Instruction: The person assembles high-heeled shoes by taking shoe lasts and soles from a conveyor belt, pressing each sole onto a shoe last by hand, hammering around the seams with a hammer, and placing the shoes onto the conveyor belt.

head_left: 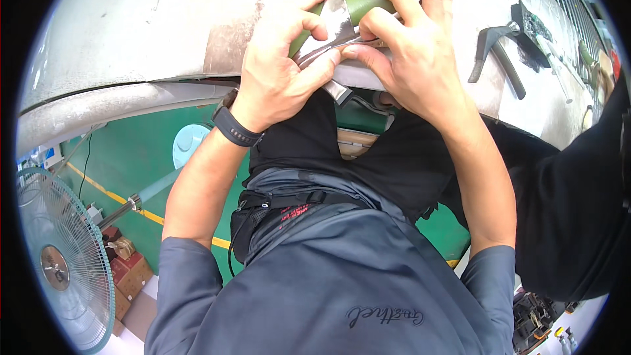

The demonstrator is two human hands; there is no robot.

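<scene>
A smooth green form (355, 0), which looks like a shoe last, lies across the white work surface in front of me. A shiny silver-grey strip (337, 16) wraps over it near its left part. My left hand (279, 69) grips the left end, its fingers curled over the top and its thumb pressed at the near edge. My right hand (417, 46) grips the form from the right, thumb and forefinger pinched close to the left thumb at the strip's lower edge. Exactly what lies between those fingertips is hidden. A flat metallic end (338, 92) sticks out below the left thumb.
Right of my hands lie a black-handled tool (494, 49) and a dark block-like object (531, 33). A dark-clothed person (572, 197) is close on my right. Below the table's left side stands a fan (62, 263) near brown boxes (131, 275).
</scene>
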